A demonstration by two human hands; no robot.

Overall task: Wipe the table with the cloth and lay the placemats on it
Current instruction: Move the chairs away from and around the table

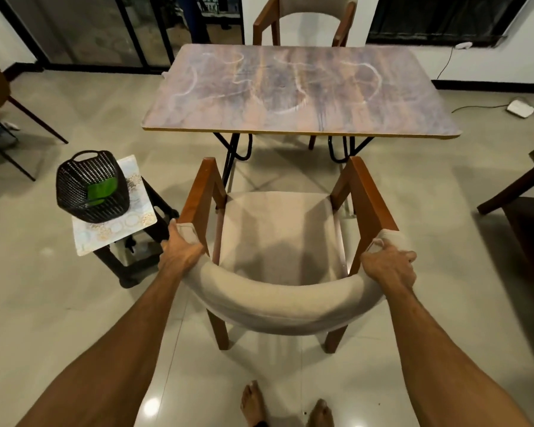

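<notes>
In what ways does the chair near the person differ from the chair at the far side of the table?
The near chair stands apart from the table, in full view; the far chair stands close behind it, its seat hidden. The left hand and the right hand grip the near chair's padded backrest; no hand touches the far chair. Both have brown wooden frames and beige padding.

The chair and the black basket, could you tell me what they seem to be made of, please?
The chair: likely a varnished reddish-brown wood frame, given its smooth sheen, with beige matte fabric padding, rounded and soft-looking. The basket: probably moulded black plastic, judging by its regular lattice.
</notes>
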